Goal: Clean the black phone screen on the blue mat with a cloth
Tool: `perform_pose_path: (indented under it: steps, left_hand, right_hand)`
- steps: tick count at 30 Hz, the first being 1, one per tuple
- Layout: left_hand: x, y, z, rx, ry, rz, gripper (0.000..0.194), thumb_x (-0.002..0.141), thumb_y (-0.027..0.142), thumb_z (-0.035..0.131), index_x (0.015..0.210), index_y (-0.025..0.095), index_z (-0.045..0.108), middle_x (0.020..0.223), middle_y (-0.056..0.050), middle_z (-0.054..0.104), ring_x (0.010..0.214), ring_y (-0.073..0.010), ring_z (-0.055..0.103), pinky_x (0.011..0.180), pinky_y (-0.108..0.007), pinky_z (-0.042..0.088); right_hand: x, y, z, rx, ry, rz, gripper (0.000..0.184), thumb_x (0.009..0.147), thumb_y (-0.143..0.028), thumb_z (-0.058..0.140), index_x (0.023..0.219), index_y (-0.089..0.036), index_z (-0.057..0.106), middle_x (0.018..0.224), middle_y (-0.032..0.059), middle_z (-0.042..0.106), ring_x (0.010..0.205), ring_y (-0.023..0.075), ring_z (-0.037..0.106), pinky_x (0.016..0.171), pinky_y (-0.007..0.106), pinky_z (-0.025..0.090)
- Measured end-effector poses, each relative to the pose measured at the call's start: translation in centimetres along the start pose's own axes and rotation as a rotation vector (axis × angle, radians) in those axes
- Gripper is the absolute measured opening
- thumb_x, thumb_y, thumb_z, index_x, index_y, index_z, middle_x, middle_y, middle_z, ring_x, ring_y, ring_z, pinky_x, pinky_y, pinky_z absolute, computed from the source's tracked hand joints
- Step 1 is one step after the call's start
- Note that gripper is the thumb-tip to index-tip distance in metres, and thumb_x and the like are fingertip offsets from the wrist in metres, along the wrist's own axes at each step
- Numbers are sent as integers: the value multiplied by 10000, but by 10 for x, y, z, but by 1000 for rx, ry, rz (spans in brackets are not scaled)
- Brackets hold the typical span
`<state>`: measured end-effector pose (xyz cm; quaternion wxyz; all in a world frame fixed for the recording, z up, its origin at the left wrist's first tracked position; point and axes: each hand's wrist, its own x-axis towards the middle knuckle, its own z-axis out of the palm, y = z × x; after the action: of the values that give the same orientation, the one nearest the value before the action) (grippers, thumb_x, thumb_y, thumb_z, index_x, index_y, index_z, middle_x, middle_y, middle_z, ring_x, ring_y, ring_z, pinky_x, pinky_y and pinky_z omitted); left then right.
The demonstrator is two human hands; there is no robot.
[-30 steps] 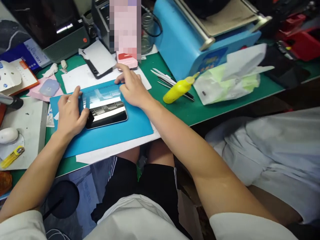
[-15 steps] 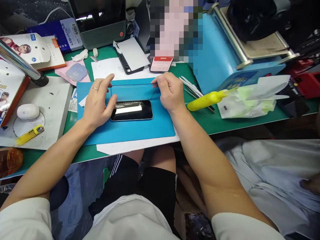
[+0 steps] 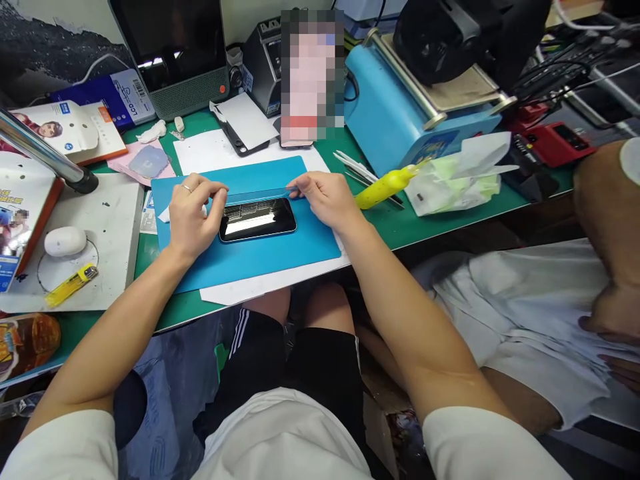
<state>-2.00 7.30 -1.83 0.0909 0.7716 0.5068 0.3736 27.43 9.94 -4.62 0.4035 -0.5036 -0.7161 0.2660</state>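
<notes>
A black smartphone [image 3: 258, 221] lies face up on a blue mat [image 3: 265, 263], its glossy glass reflecting a bright strip. Just above its far edge, a thin clear screen protector [image 3: 257, 194] with a dark rim is held nearly edge-on, its ends between my two hands. My left hand [image 3: 194, 212], with a ring on one finger, pinches the left end by the phone's left side. The right end is pinched by my right hand [image 3: 324, 199], thumb and fingers together, beyond the phone's right corner. Whether the protector touches the phone, I cannot tell.
A yellow bottle [image 3: 387, 188], thin tools and a tissue pack [image 3: 453, 183] sit to the right, before a blue machine [image 3: 415, 113]. At left, a grey board [image 3: 117, 247] carries a white earbud case [image 3: 65, 241] and a yellow lighter [image 3: 71, 285]. Another person sits at right.
The screen protector has tipped from a wider visible face to nearly edge-on and come lower toward the phone. My fingers have curled in closer on both ends. The camera view has shifted right.
</notes>
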Motion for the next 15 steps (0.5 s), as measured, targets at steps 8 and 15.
perform_pose_path:
  steps: [8,15]
  left_hand:
    - [4,-7,1,-32,-34,-30,392,1108,570,458,1169,292,727,1143,-77,740,1098,-285,654,1054,-530,524]
    - [6,-12,1,-27,-186,1,419,1117,507,393,1252,271,713,1205,-87,772,1153,-306,676,1044,-524,502]
  right_hand:
    - [-11,-3,4,-69,90,-138,706,1006,-876,437,813,-289,777,836,72,825,871,299,768,859,492,583]
    - [-13,-9,6,-112,122,-166,699,1022,-856,422,847,-294,797,842,64,812,837,286,726,853,484,568]
